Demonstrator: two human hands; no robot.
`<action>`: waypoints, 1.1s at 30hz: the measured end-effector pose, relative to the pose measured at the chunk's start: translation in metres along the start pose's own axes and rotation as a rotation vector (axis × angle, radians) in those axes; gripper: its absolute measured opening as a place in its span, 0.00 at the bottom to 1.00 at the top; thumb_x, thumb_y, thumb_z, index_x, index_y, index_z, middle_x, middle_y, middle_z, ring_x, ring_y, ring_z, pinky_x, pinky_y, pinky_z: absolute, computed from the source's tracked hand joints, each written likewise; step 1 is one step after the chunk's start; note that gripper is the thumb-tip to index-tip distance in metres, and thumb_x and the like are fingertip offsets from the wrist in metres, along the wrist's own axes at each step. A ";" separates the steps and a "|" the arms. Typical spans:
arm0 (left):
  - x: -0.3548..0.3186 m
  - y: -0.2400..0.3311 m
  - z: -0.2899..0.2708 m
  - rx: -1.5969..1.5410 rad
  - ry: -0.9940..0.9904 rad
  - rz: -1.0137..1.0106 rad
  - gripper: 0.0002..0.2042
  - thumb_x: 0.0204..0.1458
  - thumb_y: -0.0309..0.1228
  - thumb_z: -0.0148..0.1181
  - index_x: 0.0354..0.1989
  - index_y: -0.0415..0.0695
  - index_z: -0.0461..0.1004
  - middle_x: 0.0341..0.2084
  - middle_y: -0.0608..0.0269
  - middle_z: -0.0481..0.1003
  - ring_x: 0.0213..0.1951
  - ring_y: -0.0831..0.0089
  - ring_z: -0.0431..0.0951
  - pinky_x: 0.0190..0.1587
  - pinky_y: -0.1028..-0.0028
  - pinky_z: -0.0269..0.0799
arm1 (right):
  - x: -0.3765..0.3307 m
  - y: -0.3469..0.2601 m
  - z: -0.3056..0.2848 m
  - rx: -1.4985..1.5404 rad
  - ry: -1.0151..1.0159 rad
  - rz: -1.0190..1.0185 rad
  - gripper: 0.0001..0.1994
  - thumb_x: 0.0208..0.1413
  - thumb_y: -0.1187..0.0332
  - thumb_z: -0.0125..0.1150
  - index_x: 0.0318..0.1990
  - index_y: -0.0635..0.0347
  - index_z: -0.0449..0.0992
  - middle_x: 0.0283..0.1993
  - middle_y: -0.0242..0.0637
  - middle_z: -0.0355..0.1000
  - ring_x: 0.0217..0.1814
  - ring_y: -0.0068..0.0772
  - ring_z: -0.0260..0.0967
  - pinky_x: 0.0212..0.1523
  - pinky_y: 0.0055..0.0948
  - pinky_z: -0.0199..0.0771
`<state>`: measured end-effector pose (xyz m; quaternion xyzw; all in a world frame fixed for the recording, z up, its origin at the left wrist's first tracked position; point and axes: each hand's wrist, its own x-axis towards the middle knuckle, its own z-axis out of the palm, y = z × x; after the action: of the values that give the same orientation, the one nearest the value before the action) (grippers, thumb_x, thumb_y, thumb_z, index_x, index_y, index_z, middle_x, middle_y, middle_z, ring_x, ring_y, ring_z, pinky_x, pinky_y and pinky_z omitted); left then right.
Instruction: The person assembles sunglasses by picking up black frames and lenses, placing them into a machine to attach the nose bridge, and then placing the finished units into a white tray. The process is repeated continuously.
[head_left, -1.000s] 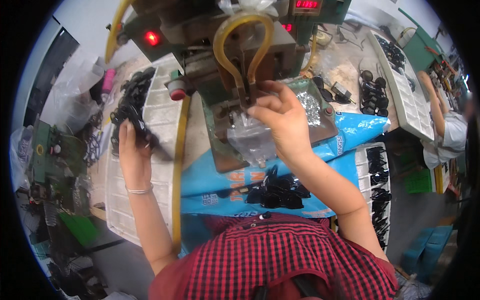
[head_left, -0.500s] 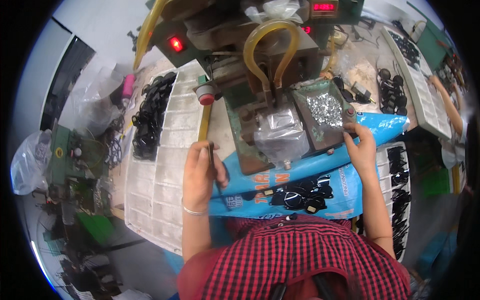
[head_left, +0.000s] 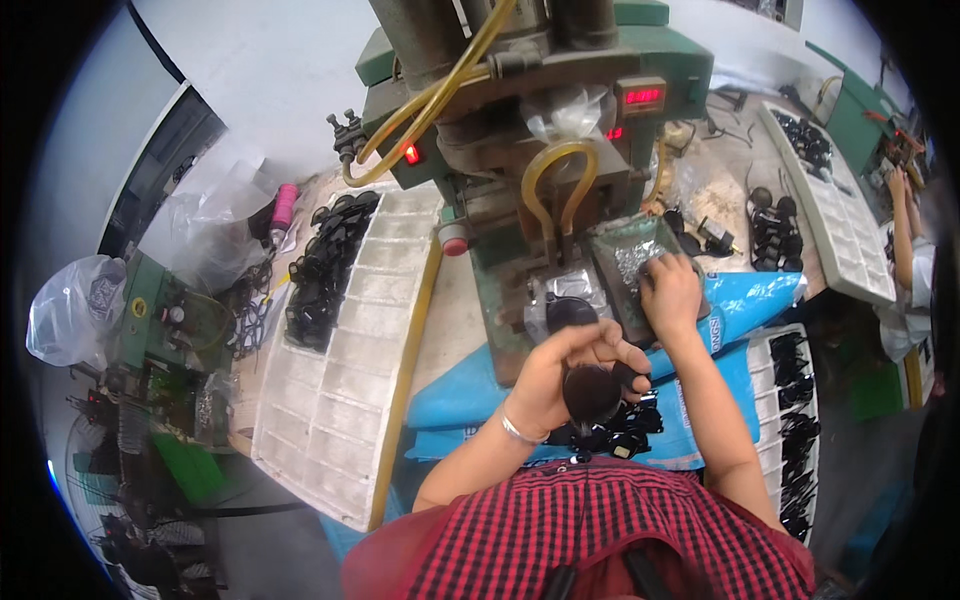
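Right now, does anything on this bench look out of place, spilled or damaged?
Nothing looks spilled or broken. The left hand holds a black part in front of the press; the right hand rests on the tray of small metal pieces. Only the white grid tray sits askew, its near corner over the bench edge.

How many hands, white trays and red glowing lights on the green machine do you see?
Hands: 2, the left hand holding a black part and the right hand in the tray of small silver bits
White compartment trays: 3
Red lights: 3
Total: 8
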<state>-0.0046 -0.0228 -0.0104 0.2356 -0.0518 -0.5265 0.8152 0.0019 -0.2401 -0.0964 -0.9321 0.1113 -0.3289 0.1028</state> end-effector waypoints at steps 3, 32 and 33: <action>0.016 0.007 -0.013 -0.072 0.098 -0.107 0.16 0.59 0.46 0.44 0.31 0.46 0.69 0.32 0.44 0.78 0.32 0.53 0.79 0.31 0.63 0.73 | -0.001 0.010 0.004 0.083 0.055 -0.030 0.04 0.41 0.75 0.61 0.28 0.59 0.75 0.32 0.40 0.71 0.39 0.47 0.68 0.38 0.43 0.70; -0.089 0.055 -0.079 1.432 0.782 0.405 0.13 0.49 0.35 0.64 0.39 0.41 0.78 0.35 0.55 0.78 0.39 0.65 0.79 0.43 0.68 0.73 | 0.011 0.032 0.018 0.441 -0.056 0.169 0.10 0.53 0.72 0.59 0.43 0.64 0.77 0.43 0.46 0.76 0.46 0.45 0.73 0.49 0.33 0.70; -0.112 0.077 -0.118 1.553 1.064 0.646 0.11 0.46 0.29 0.63 0.38 0.41 0.78 0.36 0.50 0.77 0.41 0.59 0.78 0.47 0.64 0.71 | 0.011 0.029 0.012 0.480 -0.073 0.187 0.10 0.54 0.72 0.59 0.42 0.64 0.78 0.43 0.46 0.76 0.46 0.44 0.73 0.49 0.33 0.70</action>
<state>0.0499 0.1406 -0.0630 0.8838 -0.0715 0.0746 0.4563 0.0139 -0.2697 -0.1073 -0.8779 0.1118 -0.3011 0.3550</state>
